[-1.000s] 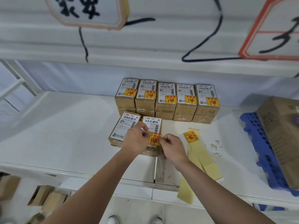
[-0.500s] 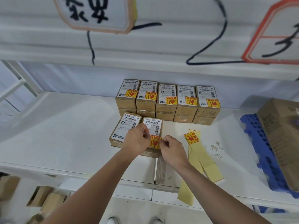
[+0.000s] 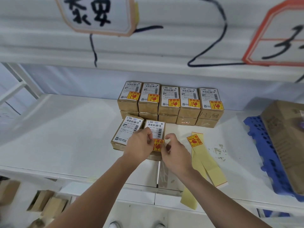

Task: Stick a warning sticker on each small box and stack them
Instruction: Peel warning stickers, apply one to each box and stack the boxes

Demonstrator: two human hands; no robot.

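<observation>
With the far stack [image 3: 169, 111] already stickered, the left hand [image 3: 139, 145] is touching the warning sticker [image 3: 158, 143] on the near right box [image 3: 155, 127] with bent fingers, pinching or pressing I cannot tell, the right hand [image 3: 176, 155] is hovering loosely spread, and the near left box [image 3: 127, 130] is waiting bare.

A parcel depot or warehouse packing bay. White steel shelving [image 3: 57, 137] fills the frame, and hand-lettered signs [image 3: 97, 15] hang along its top level at upper left and upper right. At centre stand taped brown boxes [image 3: 169, 111] with barcode shipping labels [image 3: 170, 94] and red-and-yellow stickers [image 3: 194, 103] (a cracked-glass mark). A blue pallet [image 3: 259, 139] and a big carton [image 3: 286, 129] sit at right, with blurred cartons [image 3: 49, 204] at lower left.
</observation>
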